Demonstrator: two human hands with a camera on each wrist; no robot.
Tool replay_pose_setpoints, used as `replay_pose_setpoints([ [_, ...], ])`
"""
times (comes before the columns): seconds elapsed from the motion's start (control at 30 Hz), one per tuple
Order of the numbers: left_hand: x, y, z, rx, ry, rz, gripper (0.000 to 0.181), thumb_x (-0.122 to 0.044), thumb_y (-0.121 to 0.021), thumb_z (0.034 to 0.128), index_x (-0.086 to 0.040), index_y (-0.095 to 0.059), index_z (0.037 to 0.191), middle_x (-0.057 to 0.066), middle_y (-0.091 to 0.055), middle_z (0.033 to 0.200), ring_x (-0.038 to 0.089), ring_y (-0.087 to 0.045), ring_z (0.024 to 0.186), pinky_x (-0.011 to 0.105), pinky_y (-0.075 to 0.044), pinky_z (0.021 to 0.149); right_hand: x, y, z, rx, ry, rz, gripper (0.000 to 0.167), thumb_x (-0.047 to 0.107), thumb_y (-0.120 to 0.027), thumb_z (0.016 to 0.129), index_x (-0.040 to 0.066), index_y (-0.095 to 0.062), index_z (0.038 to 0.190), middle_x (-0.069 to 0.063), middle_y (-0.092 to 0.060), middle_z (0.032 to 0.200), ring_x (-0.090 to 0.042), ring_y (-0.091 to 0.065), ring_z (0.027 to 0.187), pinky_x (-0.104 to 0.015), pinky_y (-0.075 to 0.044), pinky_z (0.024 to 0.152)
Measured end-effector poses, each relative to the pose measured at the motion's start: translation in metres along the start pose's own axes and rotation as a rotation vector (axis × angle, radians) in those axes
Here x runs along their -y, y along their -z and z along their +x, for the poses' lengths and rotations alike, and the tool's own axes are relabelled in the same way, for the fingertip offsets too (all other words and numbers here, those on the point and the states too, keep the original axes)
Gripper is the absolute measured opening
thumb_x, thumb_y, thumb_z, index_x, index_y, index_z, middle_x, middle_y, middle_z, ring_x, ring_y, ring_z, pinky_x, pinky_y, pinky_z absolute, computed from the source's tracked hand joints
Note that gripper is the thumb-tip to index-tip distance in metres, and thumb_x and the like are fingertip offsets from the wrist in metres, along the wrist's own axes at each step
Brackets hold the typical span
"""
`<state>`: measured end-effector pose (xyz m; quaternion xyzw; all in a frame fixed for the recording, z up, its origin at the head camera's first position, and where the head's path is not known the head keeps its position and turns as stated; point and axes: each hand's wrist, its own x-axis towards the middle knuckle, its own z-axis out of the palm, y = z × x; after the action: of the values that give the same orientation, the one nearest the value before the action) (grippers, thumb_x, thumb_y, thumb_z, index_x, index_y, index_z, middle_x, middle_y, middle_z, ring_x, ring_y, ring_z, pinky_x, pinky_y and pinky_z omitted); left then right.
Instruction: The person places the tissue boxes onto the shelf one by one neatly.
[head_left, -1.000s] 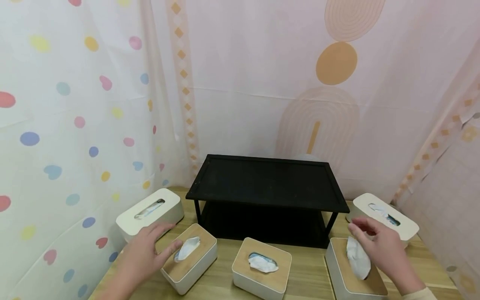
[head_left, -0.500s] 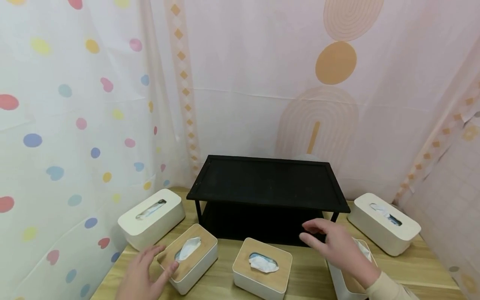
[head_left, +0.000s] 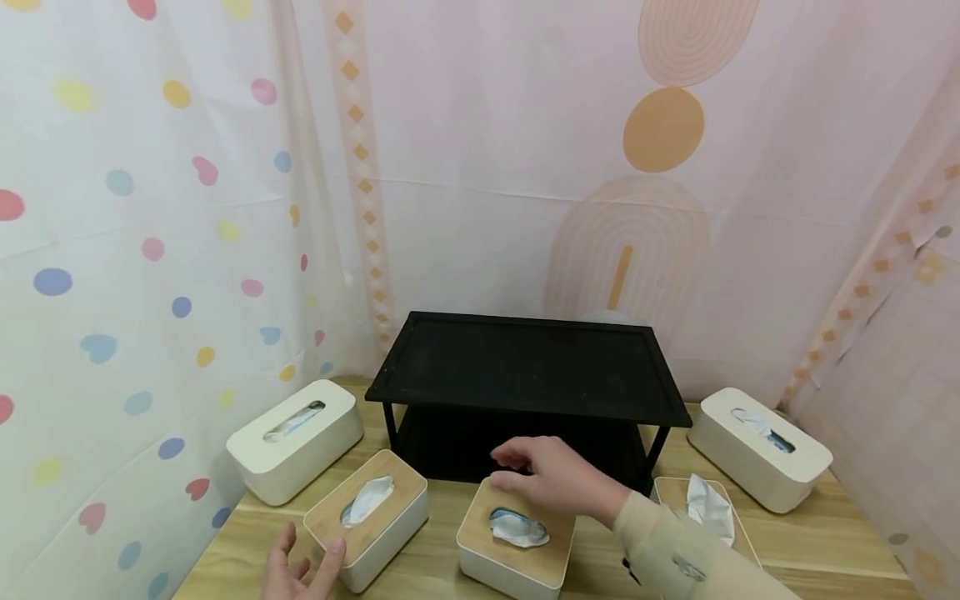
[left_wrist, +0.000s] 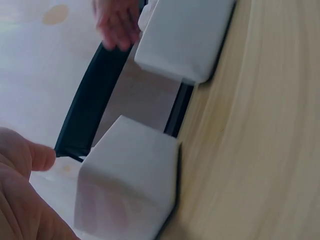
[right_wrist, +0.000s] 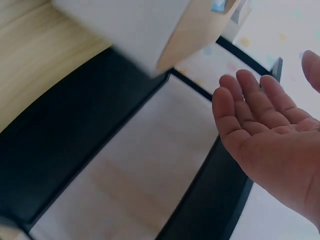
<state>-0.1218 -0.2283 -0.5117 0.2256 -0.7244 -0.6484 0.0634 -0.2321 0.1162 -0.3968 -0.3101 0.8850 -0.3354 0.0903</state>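
Observation:
Near the front left of the table, my left hand (head_left: 302,575) is beside a wooden-topped tissue box (head_left: 397,487), fingers loosely bent and holding nothing. The left wrist view shows a gap between that hand's thumb and a white box side (left_wrist: 130,175). My right hand (head_left: 562,479) hovers over the back edge of the middle tissue box (head_left: 480,533), covering part of its lid. In the right wrist view its fingers (right_wrist: 265,102) are relaxed, with nothing in them. White tissue pokes from each wooden lid. A third wooden-topped tissue box (head_left: 672,492) is partly hidden by my right sleeve.
A low black two-tier rack (head_left: 525,362) stands at the back of the wooden table (head_left: 258,550). One all-white tissue box (head_left: 255,446) lies left of it, another white tissue box (head_left: 750,467) right of it. Patterned curtains (head_left: 480,167) enclose the back and sides.
My right hand has moved left, from the right wooden-topped tissue box to above the middle one. The left hand has drawn back toward the front edge. The boxes stay where they were.

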Motion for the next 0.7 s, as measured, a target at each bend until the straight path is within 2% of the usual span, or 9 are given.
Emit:
replay_pose_setpoints([
  [0.13,0.01,-0.005,0.002,-0.004,0.023,-0.061,0.112,-0.033,-0.071,0.1029,0.001,0.015,0.167,0.031,0.017,0.175,0.071,-0.011,0.152,0.079,-0.022,0.121,0.013,-0.015,0.024,0.061,-0.034,0.024,0.05,0.046,-0.065,0.106,0.014,-0.067,0.145,-0.003,-0.071,0.142,-0.02,-0.066,0.133,-0.041,-0.055,0.11],
  [0.27,0.017,-0.011,0.005,0.033,0.059,-0.136,0.116,-0.031,-0.072,0.1021,-0.006,0.021,0.167,0.027,0.022,0.175,0.068,-0.007,0.155,0.074,-0.026,0.12,0.024,-0.031,0.045,0.094,-0.081,0.028,0.055,0.048,-0.064,0.106,0.015,-0.062,0.15,-0.005,-0.068,0.147,-0.019,-0.063,0.137,-0.041,-0.053,0.113],
  [0.33,0.02,-0.014,0.006,0.031,0.058,-0.169,0.117,-0.027,-0.073,0.1012,-0.005,0.021,0.167,0.028,0.022,0.175,0.067,-0.009,0.156,0.064,-0.037,0.118,0.029,-0.04,0.055,0.113,-0.096,0.006,0.056,0.048,-0.064,0.106,0.015,-0.06,0.152,-0.006,-0.068,0.147,-0.019,-0.064,0.136,-0.039,-0.054,0.112],
  [0.4,0.022,-0.018,0.006,0.003,0.04,-0.201,0.115,-0.02,-0.073,0.0996,-0.002,0.018,0.168,0.031,0.019,0.175,0.067,-0.012,0.155,0.043,-0.053,0.108,0.033,-0.048,0.063,0.135,-0.1,-0.024,0.058,0.048,-0.064,0.107,0.015,-0.059,0.153,-0.007,-0.069,0.145,-0.019,-0.065,0.134,-0.036,-0.055,0.109],
  [0.43,0.023,-0.02,0.005,-0.015,0.027,-0.216,0.113,-0.016,-0.073,0.0987,0.0,0.015,0.168,0.033,0.016,0.174,0.067,-0.014,0.155,0.032,-0.057,0.1,0.035,-0.051,0.066,0.144,-0.096,-0.041,0.058,0.048,-0.064,0.107,0.015,-0.058,0.154,-0.007,-0.07,0.144,-0.019,-0.066,0.133,-0.034,-0.056,0.108],
  [0.5,0.023,-0.024,0.005,-0.039,0.0,-0.235,0.11,-0.011,-0.073,0.0972,0.005,0.01,0.167,0.037,0.012,0.173,0.067,-0.017,0.153,0.012,-0.054,0.08,0.039,-0.056,0.072,0.159,-0.091,-0.06,0.058,0.047,-0.063,0.107,0.014,-0.057,0.154,-0.007,-0.071,0.142,-0.019,-0.067,0.131,-0.032,-0.056,0.107],
  [0.57,0.022,-0.026,0.004,-0.045,-0.013,-0.243,0.107,-0.009,-0.071,0.0969,0.007,0.008,0.167,0.039,0.009,0.172,0.068,-0.02,0.151,0.007,-0.047,0.07,0.042,-0.059,0.076,0.172,-0.09,-0.066,0.057,0.046,-0.062,0.108,0.013,-0.056,0.155,-0.006,-0.073,0.14,-0.018,-0.068,0.129,-0.031,-0.056,0.105],
  [0.7,0.021,-0.027,0.003,-0.032,-0.012,-0.227,0.105,-0.01,-0.07,0.0975,0.007,0.008,0.167,0.041,0.009,0.171,0.068,-0.021,0.149,0.01,-0.05,0.071,0.047,-0.064,0.08,0.219,-0.095,-0.056,0.059,0.044,-0.062,0.108,0.01,-0.054,0.156,-0.006,-0.073,0.14,-0.014,-0.069,0.126,-0.027,-0.056,0.103],
])
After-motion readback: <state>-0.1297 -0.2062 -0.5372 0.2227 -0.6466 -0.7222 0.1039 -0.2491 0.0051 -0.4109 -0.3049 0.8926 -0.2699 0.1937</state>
